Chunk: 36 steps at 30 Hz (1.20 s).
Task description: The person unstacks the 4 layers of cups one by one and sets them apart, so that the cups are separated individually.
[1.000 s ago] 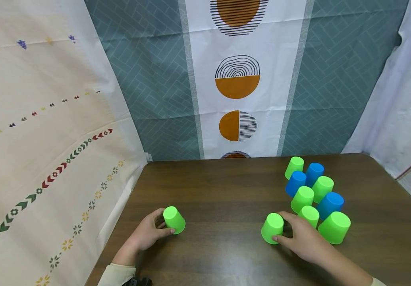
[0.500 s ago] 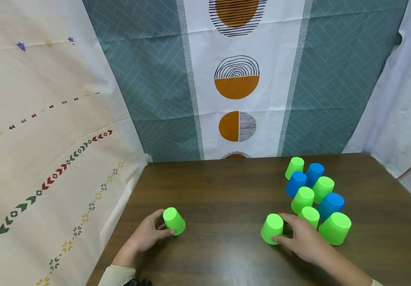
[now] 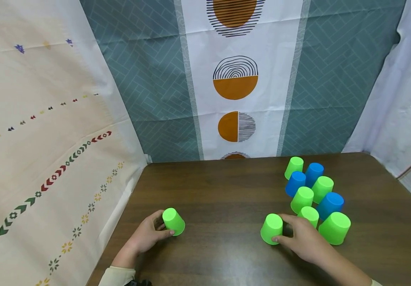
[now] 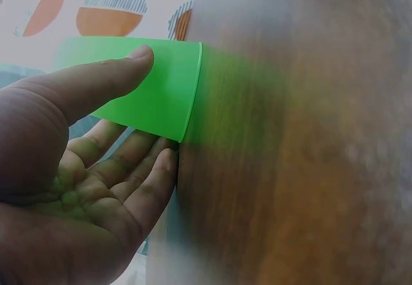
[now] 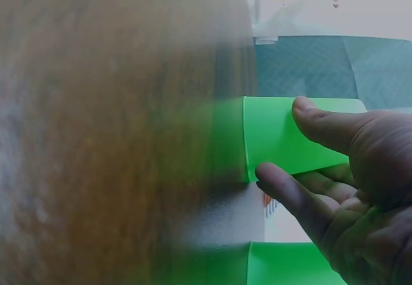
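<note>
On the left of the table, my left hand (image 3: 147, 235) holds an upside-down green cup (image 3: 174, 222) between thumb and fingers. Its thumb lies along the wall of that green cup (image 4: 161, 92) in the left wrist view, the fingers behind it. Further right, my right hand (image 3: 300, 237) grips a second upturned green cup (image 3: 272, 229), thumb on the near side. The right wrist view shows this green cup (image 5: 273, 134) with its rim down at the tabletop. Both cups stand on the wood, well apart from each other.
Right of my right hand stand several upturned cups close together, among them a blue cup (image 3: 330, 205) and a large green cup (image 3: 335, 228). The brown table (image 3: 219, 198) ends at a patterned curtain (image 3: 162, 99) behind and a cream cloth (image 3: 66, 159) on the left.
</note>
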Available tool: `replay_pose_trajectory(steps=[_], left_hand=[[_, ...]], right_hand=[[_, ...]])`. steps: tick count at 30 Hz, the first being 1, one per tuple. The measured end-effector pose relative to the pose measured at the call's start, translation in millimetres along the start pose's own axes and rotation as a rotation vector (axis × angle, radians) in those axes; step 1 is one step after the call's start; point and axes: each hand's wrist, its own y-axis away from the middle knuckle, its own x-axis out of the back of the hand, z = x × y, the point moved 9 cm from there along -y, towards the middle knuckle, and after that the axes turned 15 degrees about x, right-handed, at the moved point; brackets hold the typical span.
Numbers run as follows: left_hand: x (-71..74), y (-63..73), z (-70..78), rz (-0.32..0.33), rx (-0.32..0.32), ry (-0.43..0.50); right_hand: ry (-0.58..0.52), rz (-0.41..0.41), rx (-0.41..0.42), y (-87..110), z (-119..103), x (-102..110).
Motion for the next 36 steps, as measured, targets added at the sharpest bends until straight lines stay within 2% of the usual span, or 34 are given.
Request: replay_pose_trajectory(steps=[8,13,20,25,36], left_hand=[[-2.7,-0.4,1.4,0.001,-0.002,0.008],[-2.6,3.9,3.0,0.029,-0.023,-0.021],[-8.5,9.2,20.5,0.138,-0.053,-0.154],[-26.5,5.8,38.7,0.145,-0.07,-0.189],[-87.8,-1.8,93.2,0.047,-0.183,-0.285]], right_hand=[[-0.007,0.007,-0.022,2.8,3,2],[-0.054,-0.002,-0.026,1.7,2,-1],[-0.058,-0.005,-0.039,1.9,4,-3],[-0.065,-0.004,-0.037,1.9,5,-2],[-0.062,0.006,-0.04,2.2,5,1]])
